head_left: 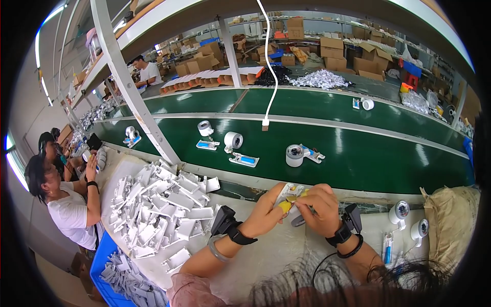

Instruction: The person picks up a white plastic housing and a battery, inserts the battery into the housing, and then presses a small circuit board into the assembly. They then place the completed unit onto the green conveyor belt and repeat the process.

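Head view: gripped a small white plastic part [287, 190] just below and right of the frame's centre, between left hand [263, 212] and right hand [322, 210]. Closed the left hand round its left side, and bent the right hand into a pinch at its lower end, with fingertips and thumb nearly together. Saw a yellow item [285, 205] among the fingers, too covered to tell as tool or finger cover. Noticed a grey round piece [298, 220] just beneath the fingers, partly hidden; could not tell its link to the white part. Wore black straps [242, 234] on both wrists, each with a dark boxy device [223, 220].

Held both hands over a pale worktop [291, 250]. Saw a heap of white plastic pieces [163, 204] left of the left hand, and a blue bin [97, 271] of grey pieces [128, 276] at lower left. Found two white round units [399, 211] at lower right, near a flat piece with a blue cylinder [388, 250] and beside a brown sack [452, 225].

Viewed a green conveyor [368, 158] across the middle, bearing similar round units [233, 139]. Spotted a white cable [272, 77] hanging at upper centre, brown cartons [332, 48] at upper right, and a person in a white top [71, 210] at far left.
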Demonstrator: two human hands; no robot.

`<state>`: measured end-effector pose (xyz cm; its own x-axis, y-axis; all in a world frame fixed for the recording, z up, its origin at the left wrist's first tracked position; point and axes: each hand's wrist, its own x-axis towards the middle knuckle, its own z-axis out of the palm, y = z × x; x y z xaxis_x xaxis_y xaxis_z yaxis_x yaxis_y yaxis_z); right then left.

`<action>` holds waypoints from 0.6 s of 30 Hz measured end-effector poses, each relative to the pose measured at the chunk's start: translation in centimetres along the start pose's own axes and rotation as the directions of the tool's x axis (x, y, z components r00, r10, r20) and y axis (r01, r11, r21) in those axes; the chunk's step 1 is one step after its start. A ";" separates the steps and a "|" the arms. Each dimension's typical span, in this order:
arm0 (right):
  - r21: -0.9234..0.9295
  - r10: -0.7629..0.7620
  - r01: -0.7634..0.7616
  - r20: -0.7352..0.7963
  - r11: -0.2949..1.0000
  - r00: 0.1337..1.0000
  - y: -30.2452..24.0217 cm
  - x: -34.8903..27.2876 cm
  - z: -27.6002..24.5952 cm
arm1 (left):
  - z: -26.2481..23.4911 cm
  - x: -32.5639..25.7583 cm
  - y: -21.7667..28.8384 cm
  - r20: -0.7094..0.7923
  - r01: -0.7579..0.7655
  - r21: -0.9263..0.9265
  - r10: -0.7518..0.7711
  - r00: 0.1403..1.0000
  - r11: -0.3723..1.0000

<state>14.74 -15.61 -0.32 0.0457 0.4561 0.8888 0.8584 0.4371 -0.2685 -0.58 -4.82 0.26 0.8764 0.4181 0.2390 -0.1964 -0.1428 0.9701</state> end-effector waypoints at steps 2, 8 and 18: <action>0.004 -0.004 0.004 0.012 1.000 1.000 -0.1 0.1 -0.1 | 0.0 0.1 -0.5 -0.017 0.009 -0.034 -0.010 1.000 0.999; 0.011 -0.002 0.002 0.013 1.000 1.000 -0.1 0.1 0.0 | 0.3 0.0 -0.5 -0.037 0.005 -0.036 -0.006 0.999 0.999; 0.022 0.013 -0.013 0.019 1.000 1.000 -0.1 0.1 0.0 | 0.2 -0.1 -0.2 -0.003 0.021 -0.009 -0.021 1.000 1.000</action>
<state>14.63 -15.62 -0.17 0.0466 0.4763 0.8780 0.8462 0.4482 -0.2881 -0.52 -4.98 0.09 0.8788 0.4240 0.2188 -0.1820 -0.1260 0.9752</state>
